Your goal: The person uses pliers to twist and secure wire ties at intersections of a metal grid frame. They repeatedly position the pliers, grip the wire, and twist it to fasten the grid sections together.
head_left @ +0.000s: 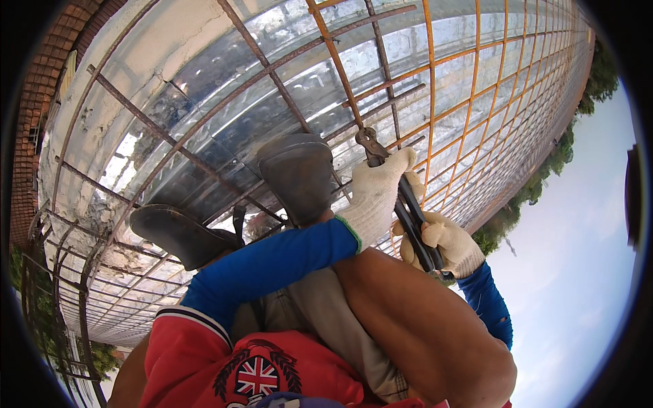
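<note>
Long-handled pincers (410, 216) with rusty jaws and black grips lie slantwise in front of my right knee. My left hand (374, 192), in a cream knit glove, is closed around them just below the jaws. Farther down, my right hand (451, 243), in a similar glove, is closed around the lower ends of the handles. The jaws meet a rusty steel bar (343, 81) near a bar crossing; whether they grip a tie wire there is too small to tell.
A grid of rusty rebar (476, 75) spreads over shiny corrugated metal sheets (299, 88). My dark shoes (298, 173) rest on the bars. Cut bar ends stick out near the pincers. A rough concrete edge (102, 136) and a tiled roof (41, 102) lie at left.
</note>
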A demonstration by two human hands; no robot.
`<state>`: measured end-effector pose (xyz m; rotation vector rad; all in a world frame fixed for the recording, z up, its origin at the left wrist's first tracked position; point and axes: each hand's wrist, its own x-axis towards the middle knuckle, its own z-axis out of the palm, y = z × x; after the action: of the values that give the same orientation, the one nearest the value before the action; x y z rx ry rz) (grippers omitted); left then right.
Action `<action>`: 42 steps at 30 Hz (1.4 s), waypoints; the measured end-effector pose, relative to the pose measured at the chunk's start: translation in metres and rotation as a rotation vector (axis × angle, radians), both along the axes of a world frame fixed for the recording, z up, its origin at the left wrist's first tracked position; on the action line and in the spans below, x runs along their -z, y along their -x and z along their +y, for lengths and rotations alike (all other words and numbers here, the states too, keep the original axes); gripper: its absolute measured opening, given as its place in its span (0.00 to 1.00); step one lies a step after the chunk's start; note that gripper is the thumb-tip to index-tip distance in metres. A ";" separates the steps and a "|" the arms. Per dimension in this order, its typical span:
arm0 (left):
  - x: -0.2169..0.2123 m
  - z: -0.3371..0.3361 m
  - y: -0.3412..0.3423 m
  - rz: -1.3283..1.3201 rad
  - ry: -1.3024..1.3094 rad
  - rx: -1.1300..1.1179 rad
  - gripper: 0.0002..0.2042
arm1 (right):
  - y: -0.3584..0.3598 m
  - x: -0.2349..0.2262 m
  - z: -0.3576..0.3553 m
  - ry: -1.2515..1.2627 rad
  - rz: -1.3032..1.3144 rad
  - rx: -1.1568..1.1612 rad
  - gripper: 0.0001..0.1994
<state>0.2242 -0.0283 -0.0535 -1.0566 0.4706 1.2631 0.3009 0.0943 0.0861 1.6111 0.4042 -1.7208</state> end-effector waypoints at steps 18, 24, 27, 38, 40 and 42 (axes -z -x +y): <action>-0.002 0.010 -0.013 -0.195 0.018 -0.241 0.12 | 0.003 0.011 -0.003 -0.080 0.000 -0.222 0.19; 0.005 0.004 -0.014 -0.103 -0.062 -0.222 0.14 | 0.005 0.012 -0.011 -0.424 0.135 -1.104 0.20; 0.002 0.019 -0.005 -0.169 0.138 -0.177 0.16 | 0.014 0.008 -0.023 -0.660 0.096 -1.773 0.16; 0.017 0.002 -0.021 -0.110 -0.121 -0.284 0.12 | 0.006 0.010 -0.015 -0.330 0.076 -1.117 0.17; 0.011 0.015 -0.018 -0.192 -0.022 -0.380 0.12 | 0.010 0.012 -0.009 -0.588 0.108 -1.696 0.19; 0.005 0.028 -0.011 -0.240 0.059 -0.354 0.13 | 0.021 0.007 -0.006 -0.712 0.045 -2.019 0.23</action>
<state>0.2353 -0.0006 -0.0582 -1.3643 0.1401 1.4127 0.2802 0.0882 0.0794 0.6284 1.8895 0.0386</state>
